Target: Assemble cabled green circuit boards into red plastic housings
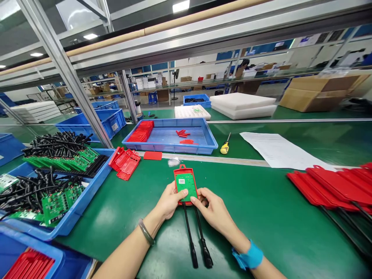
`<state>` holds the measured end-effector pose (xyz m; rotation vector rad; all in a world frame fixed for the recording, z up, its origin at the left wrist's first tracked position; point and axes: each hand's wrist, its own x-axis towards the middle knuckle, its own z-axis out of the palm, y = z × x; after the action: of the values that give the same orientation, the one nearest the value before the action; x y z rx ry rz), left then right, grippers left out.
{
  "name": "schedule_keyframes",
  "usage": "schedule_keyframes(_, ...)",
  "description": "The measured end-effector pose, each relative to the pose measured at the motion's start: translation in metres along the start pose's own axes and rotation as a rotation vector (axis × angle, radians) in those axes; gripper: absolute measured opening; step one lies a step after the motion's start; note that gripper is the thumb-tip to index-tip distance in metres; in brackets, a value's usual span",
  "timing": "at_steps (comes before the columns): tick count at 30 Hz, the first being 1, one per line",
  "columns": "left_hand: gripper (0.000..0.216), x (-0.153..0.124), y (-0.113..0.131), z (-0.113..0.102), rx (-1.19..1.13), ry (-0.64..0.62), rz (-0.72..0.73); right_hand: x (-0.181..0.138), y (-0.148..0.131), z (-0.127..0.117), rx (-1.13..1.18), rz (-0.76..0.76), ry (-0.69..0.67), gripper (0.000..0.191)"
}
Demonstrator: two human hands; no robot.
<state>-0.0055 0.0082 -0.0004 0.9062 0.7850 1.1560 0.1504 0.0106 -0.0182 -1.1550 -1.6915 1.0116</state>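
Note:
A red plastic case half (185,182) lies on the green mat with a green circuit board (186,183) seated in it. Two black cables (197,240) run from its near end toward me. My left hand (170,199) grips the case's left lower edge, thumb pressing on the board. My right hand (213,211) pinches the case's lower right corner, where the cables enter. Both hands are closed on the case.
A blue bin (72,211) of green boards with black cables stands at left. Loose red case halves (125,162) lie beside it. A blue tray (209,141) with red parts, a yellow screwdriver (224,147), a paper sheet (279,149) and stacked assembled red units (334,188) surround me.

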Motion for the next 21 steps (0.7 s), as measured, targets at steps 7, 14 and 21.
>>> schedule_keyframes(7,0.049,-0.005,-0.003,0.006,0.0,-0.166,-0.073,0.007,-0.01,-0.013,0.459,0.109,-0.076,0.04)
schedule_keyframes(14,0.054,-0.008,-0.012,0.01,-0.007,-0.215,-0.133,0.005,-0.007,-0.008,0.49,0.222,-0.025,0.047)
schedule_keyframes(21,0.046,-0.008,-0.008,0.012,-0.034,-0.119,-0.118,0.002,-0.01,-0.004,0.604,0.252,-0.141,0.043)
